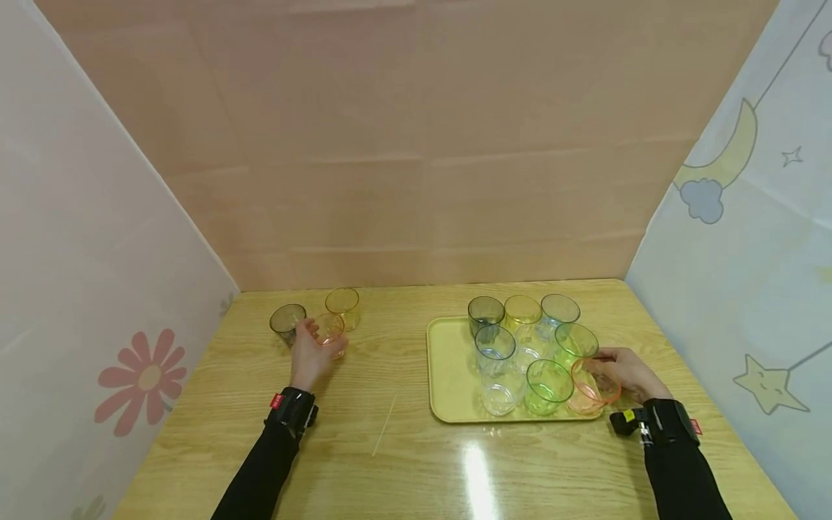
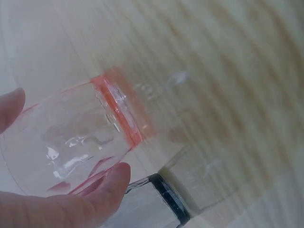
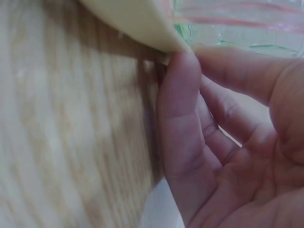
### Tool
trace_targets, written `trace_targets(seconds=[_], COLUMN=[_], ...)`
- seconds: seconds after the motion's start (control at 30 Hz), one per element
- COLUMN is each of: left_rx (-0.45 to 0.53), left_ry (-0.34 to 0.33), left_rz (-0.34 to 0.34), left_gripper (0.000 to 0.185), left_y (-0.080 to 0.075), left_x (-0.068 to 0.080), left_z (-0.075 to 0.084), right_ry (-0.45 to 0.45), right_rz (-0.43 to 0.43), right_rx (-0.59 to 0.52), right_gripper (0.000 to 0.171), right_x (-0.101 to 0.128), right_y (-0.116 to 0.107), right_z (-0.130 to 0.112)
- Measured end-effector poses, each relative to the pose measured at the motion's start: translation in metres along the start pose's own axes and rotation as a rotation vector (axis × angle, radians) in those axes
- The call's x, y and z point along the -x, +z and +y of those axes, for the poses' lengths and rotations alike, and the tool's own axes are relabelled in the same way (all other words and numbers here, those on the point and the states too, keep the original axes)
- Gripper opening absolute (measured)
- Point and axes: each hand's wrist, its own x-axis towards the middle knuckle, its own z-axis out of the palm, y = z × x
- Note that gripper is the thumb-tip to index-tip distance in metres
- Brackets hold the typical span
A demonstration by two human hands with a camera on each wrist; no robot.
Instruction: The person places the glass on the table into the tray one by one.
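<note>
My left hand (image 1: 316,341) grips a clear cup with a pink rim (image 1: 330,329) on the left side of the wooden table. In the left wrist view the pink cup (image 2: 80,137) lies tilted between my fingers (image 2: 95,194). A grey cup (image 1: 287,321) and a yellow cup (image 1: 342,303) stand right beside it. My right hand (image 1: 604,367) curls round another pink cup (image 1: 593,388) at the front right corner of the yellow tray (image 1: 448,375). In the right wrist view a fingertip (image 3: 178,71) touches the tray's edge (image 3: 137,23).
Several more cups stand on the tray: grey (image 1: 485,312), yellow (image 1: 523,310), blue (image 1: 560,309), green (image 1: 549,381) and clear (image 1: 499,393) among them. Paper walls close in the table on three sides. Bare wood (image 1: 383,433) lies between tray and left cups.
</note>
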Motion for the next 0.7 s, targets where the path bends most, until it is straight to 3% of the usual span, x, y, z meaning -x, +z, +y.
trace_targets(seconds=[0.33,0.7], left_rx=[0.045,0.246], left_ry=[0.026,0.086], left_rz=[-0.025,-0.108], left_gripper=[0.082,0.086], left_y=[0.004,0.016], left_x=[0.004,0.004], left_z=[0.002,0.013], right_ry=[-0.011,-0.011], right_rz=[-0.015,-0.012], right_rx=[0.012,-0.051], right_gripper=[0.033,0.029], right_x=[-0.002,-0.002], right_y=[-0.002,0.0], right_z=[0.002,0.006])
